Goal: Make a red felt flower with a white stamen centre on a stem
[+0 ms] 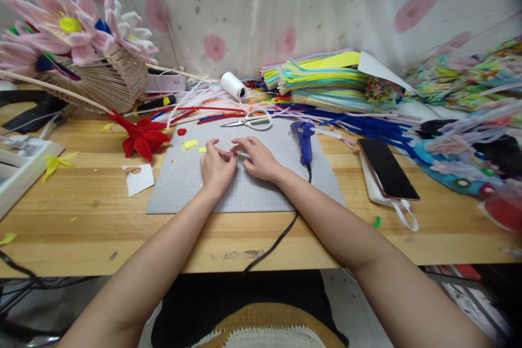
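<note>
Both hands meet over the grey cutting mat [183,190]. My left hand [217,167] has its fingertips closed on a tiny reddish piece [231,154], too small to make out clearly. From the right, my right hand [258,159] reaches the same piece with its fingers bent and pinched around it. White-handled scissors [256,119] lie just beyond the hands, with their blades pointing left. A blue glue gun [304,144] rests on the mat to the right. Yellow scraps [188,144] and a small red piece [181,131] lie left of my left hand.
A red fuzzy flower [142,136] and a white paper piece [138,178] lie left of the mat. Bundled pipe cleaners [326,79] and a thread spool [233,86] line the back. A phone [385,167] is on the right; a black cord [281,236] crosses the front edge.
</note>
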Demonstrator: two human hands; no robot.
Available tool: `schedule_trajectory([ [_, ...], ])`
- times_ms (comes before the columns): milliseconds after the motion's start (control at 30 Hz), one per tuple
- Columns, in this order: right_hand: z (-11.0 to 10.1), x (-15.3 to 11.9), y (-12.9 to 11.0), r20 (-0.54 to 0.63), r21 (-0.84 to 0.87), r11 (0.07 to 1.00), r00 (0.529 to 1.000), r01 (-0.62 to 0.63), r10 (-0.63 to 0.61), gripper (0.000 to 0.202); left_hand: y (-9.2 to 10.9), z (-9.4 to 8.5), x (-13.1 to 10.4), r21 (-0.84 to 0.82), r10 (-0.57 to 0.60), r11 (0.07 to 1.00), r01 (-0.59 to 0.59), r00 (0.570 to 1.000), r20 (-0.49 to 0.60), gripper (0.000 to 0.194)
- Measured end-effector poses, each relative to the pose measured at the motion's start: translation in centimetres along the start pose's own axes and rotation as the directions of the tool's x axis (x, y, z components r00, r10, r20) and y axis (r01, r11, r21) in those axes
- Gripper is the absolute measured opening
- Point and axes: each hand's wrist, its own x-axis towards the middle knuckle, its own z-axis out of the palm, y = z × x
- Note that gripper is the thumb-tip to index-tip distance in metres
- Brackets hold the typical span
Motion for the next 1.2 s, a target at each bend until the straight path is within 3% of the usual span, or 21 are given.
schedule_trajectory([
  [333, 0.2, 0.0, 0.4, 0.011, 0.011, 1.000, 1.000, 0.023, -0.023, 0.067, 0.0, -0.8, -0.5, 0.028, 0.034, 0.999, -0.036, 0.998, 0.043, 0.044],
  [500, 0.2, -0.1, 0.6, 0.021, 0.017, 0.999, 0.999, 0.046, -0.046, 0.071, -0.5, -1.4, -0.6, 0.055, 0.043, 0.998, -0.043, 0.999, 0.002, 0.043],
  [667, 0.2, -0.1, 0.6, 0.027, 0.003, 0.999, 0.999, 0.047, -0.047, 0.071, -0.8, -1.5, -0.7, 0.013, 0.159, 0.987, -0.159, 0.986, -0.046, 0.056],
  [1067, 0.2, -0.2, 0.5, -0.008, 0.018, 1.000, 1.000, 0.025, -0.025, 0.073, -1.6, -1.7, -0.1, -0.022, 0.333, 0.943, -0.333, 0.943, 0.008, 0.073],
  [1200, 0.2, -0.2, 0.8, -0.087, 0.031, 0.999, 0.995, -0.040, 0.043, 0.071, -1.9, -2.1, 1.0, -0.013, 0.402, 0.915, -0.403, 0.912, 0.080, 0.078],
])
